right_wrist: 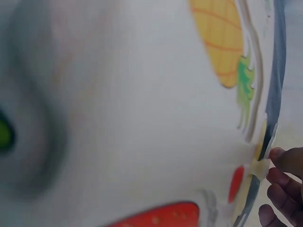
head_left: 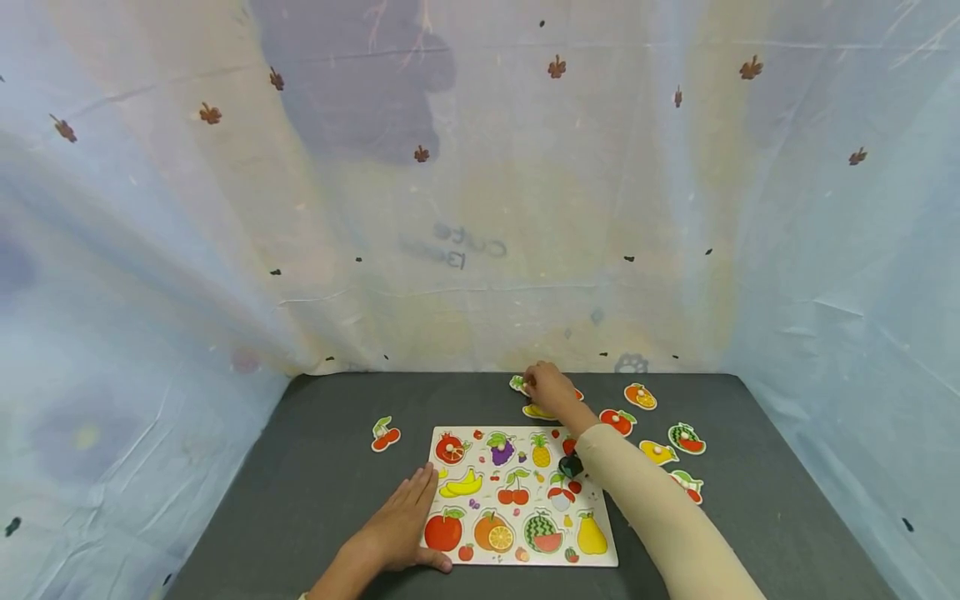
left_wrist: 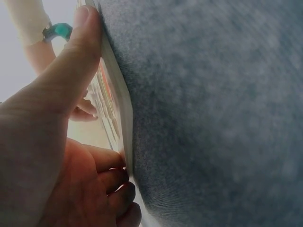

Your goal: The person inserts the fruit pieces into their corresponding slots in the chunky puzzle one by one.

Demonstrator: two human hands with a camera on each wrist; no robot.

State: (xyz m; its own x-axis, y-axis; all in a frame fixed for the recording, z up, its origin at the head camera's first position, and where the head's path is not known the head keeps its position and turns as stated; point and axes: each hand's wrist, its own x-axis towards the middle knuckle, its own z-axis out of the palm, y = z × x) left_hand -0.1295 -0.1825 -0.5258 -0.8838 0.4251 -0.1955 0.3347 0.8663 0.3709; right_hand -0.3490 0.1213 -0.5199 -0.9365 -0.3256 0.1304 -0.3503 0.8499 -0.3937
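Observation:
A white fruit puzzle board (head_left: 483, 502) lies on the dark table, printed with fruits such as bananas, cherries and a pear. My left hand (head_left: 405, 521) rests against its left edge, fingers straight and thumb spread by the near corner; the thumb (left_wrist: 83, 52) lies along the board's side in the left wrist view. Beyond the far edge, my right hand (head_left: 551, 389) pinches a puzzle piece with a green part (head_left: 518, 384), its print mostly hidden by the fingers. Under that hand lie a yellow piece (head_left: 538, 412) and a red one (head_left: 578, 394), both partly covered.
Right of the board lie an orange piece (head_left: 641, 396), a red fruit piece (head_left: 617, 422), a watermelon piece (head_left: 687, 438), a yellow piece (head_left: 658, 452) and a red-and-green piece (head_left: 687, 485). A cherry piece (head_left: 386, 434) lies to the left. Patterned cloth (head_left: 480, 208) surrounds the table.

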